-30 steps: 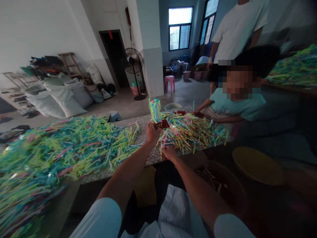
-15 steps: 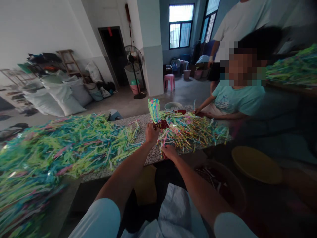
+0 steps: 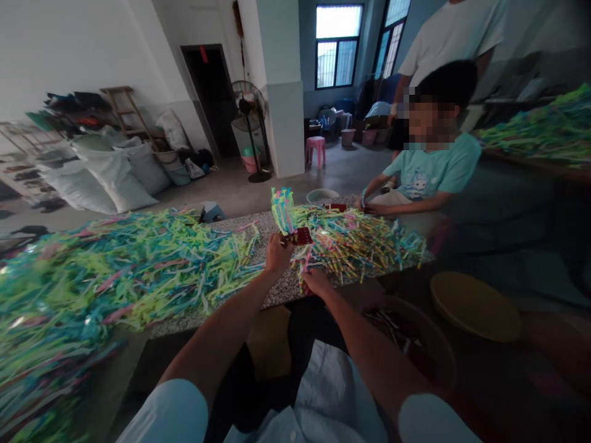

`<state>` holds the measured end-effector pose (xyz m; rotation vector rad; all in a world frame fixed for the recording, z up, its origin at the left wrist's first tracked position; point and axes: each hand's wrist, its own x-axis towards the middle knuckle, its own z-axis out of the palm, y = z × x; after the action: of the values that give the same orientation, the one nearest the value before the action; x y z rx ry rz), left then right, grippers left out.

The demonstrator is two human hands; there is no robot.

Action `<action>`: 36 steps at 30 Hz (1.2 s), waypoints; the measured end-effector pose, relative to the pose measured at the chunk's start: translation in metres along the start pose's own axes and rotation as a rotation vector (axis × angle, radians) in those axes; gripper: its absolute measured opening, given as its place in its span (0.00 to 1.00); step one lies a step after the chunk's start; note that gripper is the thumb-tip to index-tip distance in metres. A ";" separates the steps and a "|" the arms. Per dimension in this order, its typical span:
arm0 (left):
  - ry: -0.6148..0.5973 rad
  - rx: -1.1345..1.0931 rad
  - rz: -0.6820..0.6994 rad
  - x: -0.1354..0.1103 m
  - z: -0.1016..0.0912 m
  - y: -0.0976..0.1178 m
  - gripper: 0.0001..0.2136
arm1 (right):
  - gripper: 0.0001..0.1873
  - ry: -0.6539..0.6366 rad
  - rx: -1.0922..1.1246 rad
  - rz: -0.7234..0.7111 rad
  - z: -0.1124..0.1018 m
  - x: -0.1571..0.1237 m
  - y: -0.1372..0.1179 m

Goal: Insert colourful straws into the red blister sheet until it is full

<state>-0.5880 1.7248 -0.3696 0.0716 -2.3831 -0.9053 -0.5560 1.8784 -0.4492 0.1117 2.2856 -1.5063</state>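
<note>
Wearer's two hands point(image 3: 279, 252), one bunch point(image 3: 282, 211), two windows point(image 3: 338, 48), apparently three streamer heaps point(image 3: 152, 264) (one dim)

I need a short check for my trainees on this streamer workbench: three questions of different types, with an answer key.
1. Which of the camera wearer's hands holds the bunch of streamers upright?
2. True or false: the pink stool stands on the floor.
3. Fill in the blank: as the wearer sees it, the pile of gold-coloured sticks lies to the ____ of the raised bunch.

Key
1. The left hand.
2. True.
3. right
</note>
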 end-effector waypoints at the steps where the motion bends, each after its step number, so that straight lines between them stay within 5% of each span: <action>1: -0.011 0.003 0.000 -0.005 -0.004 -0.005 0.04 | 0.13 0.001 -0.002 0.003 0.000 0.000 0.000; 14: -0.191 0.015 -0.115 -0.118 -0.058 -0.127 0.10 | 0.12 -0.024 -0.040 -0.031 -0.006 0.001 0.007; 26: -0.331 0.040 0.003 -0.119 -0.072 -0.137 0.12 | 0.08 0.068 0.107 -0.193 -0.011 -0.012 0.017; 36: -0.422 0.201 -0.078 -0.126 -0.074 -0.152 0.13 | 0.15 -0.050 -0.043 -0.362 0.024 -0.041 -0.024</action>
<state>-0.4668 1.5950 -0.4832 0.0565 -2.8780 -0.7714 -0.5186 1.8529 -0.4220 -0.3669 2.3880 -1.6035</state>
